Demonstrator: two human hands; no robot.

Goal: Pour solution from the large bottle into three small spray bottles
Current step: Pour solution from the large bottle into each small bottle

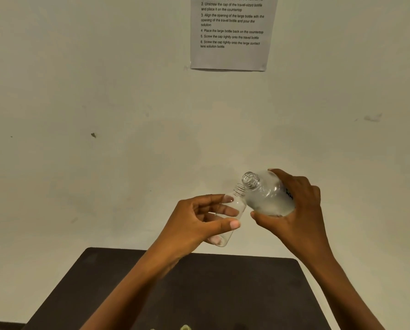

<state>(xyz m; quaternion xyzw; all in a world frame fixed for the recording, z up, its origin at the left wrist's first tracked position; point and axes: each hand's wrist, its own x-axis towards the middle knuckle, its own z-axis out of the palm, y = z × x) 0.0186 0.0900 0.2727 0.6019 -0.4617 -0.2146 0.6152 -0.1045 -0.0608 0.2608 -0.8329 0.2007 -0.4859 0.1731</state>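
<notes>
Above the far edge of the desk (223, 294), the right hand (297, 210) wraps its fingers (287, 179) round the tilted large bottle (268, 198). It looks rigid, slick and liquid-heavy, so best gripped mid-body. The left hand (196, 220) pinches the light, uncapped small spray bottle (237, 206), and the necks of the two bottles nearly meet.

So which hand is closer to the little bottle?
Left. The left hand grips the little bottle; the right hand is off to its right, gripping the big bottle, which is tilted toward its neck.
</notes>
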